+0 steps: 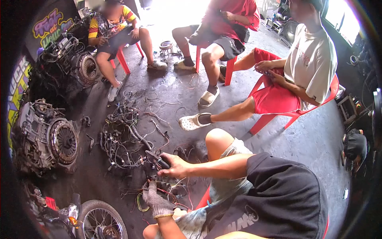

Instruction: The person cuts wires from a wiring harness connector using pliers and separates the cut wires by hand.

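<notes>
My right hand (175, 166), bare, closes around a dark-handled hand tool (158, 160); its working end is too small to make out. Just below it, my left hand (156, 201) wears a grey knit glove. Its fingers are closed on the wiring harness (137, 135), at a dark bundle with thin coloured wires spreading from it. The tangled harness, with connectors and wrapped branches, lies on the dark floor beyond both hands. A loop of yellow-green wire (140, 204) hangs beside the glove.
A greasy engine block with a round clutch (63, 141) sits at left, with another clutch unit (85, 67) behind. A motorcycle wheel (102, 221) is at lower left. Three people sit on red plastic chairs (260, 119) ahead and right; a white clog (193, 121) reaches near the harness.
</notes>
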Demonstrator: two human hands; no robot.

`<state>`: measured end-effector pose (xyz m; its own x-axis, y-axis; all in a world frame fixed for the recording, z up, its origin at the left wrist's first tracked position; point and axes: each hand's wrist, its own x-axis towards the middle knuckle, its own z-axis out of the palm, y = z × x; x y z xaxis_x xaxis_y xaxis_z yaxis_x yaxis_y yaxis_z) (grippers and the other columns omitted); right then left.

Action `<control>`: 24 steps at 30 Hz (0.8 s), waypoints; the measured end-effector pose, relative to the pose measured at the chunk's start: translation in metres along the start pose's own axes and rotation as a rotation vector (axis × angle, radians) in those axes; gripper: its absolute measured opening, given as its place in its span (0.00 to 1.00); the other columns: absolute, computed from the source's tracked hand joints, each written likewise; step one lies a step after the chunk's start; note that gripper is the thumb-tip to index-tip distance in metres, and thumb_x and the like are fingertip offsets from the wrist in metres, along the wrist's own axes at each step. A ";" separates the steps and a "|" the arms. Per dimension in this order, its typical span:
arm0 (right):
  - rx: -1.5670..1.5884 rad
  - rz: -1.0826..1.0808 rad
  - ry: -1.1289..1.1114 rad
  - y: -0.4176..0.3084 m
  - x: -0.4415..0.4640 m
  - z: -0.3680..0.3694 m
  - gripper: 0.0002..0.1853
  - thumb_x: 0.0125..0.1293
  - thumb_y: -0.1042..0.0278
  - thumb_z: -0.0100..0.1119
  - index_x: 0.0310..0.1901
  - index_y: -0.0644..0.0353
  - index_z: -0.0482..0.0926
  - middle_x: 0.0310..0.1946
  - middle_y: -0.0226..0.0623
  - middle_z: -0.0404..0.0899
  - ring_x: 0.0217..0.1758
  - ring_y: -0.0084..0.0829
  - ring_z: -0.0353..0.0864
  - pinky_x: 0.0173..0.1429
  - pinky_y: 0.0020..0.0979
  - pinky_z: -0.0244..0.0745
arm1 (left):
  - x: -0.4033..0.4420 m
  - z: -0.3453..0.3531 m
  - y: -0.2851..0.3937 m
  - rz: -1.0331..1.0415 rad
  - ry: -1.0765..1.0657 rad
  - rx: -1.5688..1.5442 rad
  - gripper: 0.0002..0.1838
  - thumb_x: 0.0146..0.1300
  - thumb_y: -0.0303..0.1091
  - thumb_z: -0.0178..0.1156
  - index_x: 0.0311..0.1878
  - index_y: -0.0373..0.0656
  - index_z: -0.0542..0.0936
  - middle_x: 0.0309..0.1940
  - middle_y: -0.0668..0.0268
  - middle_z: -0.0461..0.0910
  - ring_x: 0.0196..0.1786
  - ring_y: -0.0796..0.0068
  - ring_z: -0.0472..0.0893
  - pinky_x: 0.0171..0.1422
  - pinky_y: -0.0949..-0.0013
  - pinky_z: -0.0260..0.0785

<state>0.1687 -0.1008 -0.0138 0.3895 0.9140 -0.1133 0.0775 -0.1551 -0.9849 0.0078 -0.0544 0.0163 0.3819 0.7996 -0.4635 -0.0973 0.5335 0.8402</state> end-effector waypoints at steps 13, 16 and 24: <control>-0.350 -0.026 -0.231 0.007 -0.012 0.016 0.31 0.48 0.65 0.64 0.56 0.64 0.67 0.45 0.57 0.78 0.51 0.54 0.77 0.55 0.48 0.72 | 0.013 0.000 -0.025 0.018 -0.100 0.058 0.18 0.67 0.45 0.54 0.49 0.40 0.79 0.42 0.65 0.80 0.42 0.72 0.79 0.47 0.67 0.70; -0.497 -0.226 -0.361 0.025 -0.014 0.028 0.29 0.48 0.61 0.65 0.51 0.64 0.68 0.42 0.53 0.77 0.49 0.54 0.77 0.51 0.48 0.73 | 0.038 -0.018 -0.053 -0.191 0.002 0.010 0.20 0.68 0.47 0.52 0.47 0.39 0.79 0.41 0.65 0.80 0.42 0.71 0.79 0.48 0.67 0.70; -0.329 -0.351 -0.265 0.025 -0.024 0.029 0.41 0.42 0.59 0.68 0.60 0.64 0.63 0.48 0.56 0.75 0.53 0.52 0.76 0.54 0.47 0.72 | 0.046 -0.018 -0.048 -0.278 -0.007 -0.197 0.14 0.66 0.46 0.50 0.36 0.47 0.79 0.33 0.65 0.80 0.37 0.67 0.80 0.45 0.62 0.74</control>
<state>0.1349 -0.1163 -0.0395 0.0477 0.9884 0.1439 0.4611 0.1060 -0.8810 0.0130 -0.0384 -0.0507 0.4247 0.6145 -0.6648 -0.1642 0.7744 0.6110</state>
